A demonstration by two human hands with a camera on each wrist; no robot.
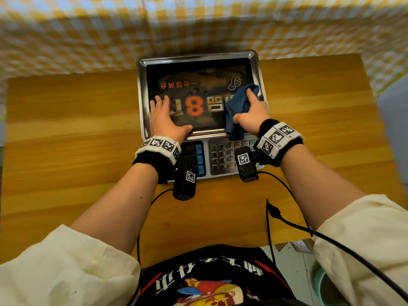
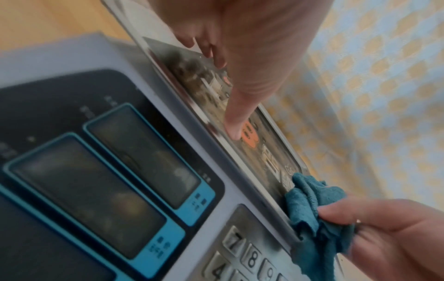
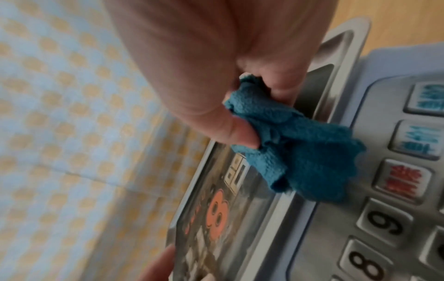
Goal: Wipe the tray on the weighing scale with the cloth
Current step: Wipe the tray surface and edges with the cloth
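Observation:
A shiny steel tray (image 1: 198,57) sits on top of the weighing scale (image 1: 206,166) and mirrors a dark print with an orange 8. My left hand (image 1: 162,117) lies flat on the tray's left side, fingers spread, thumb at the near rim. My right hand (image 1: 250,111) grips a crumpled blue cloth (image 1: 237,109) against the tray's right near part. In the left wrist view the left thumb (image 2: 236,121) presses the tray (image 2: 276,121) and the cloth (image 2: 317,224) hangs over its rim. The right wrist view shows the cloth (image 3: 300,161) pinched by thumb and fingers over the tray (image 3: 341,49).
The scale's keypad (image 1: 223,156) and blue-framed displays (image 1: 194,157) face me, partly behind my wrists. It stands on a wooden table (image 1: 77,129). A yellow-checked cloth (image 1: 88,34) hangs behind the table. Black cables (image 1: 287,219) trail from the wrist cameras across the near table edge.

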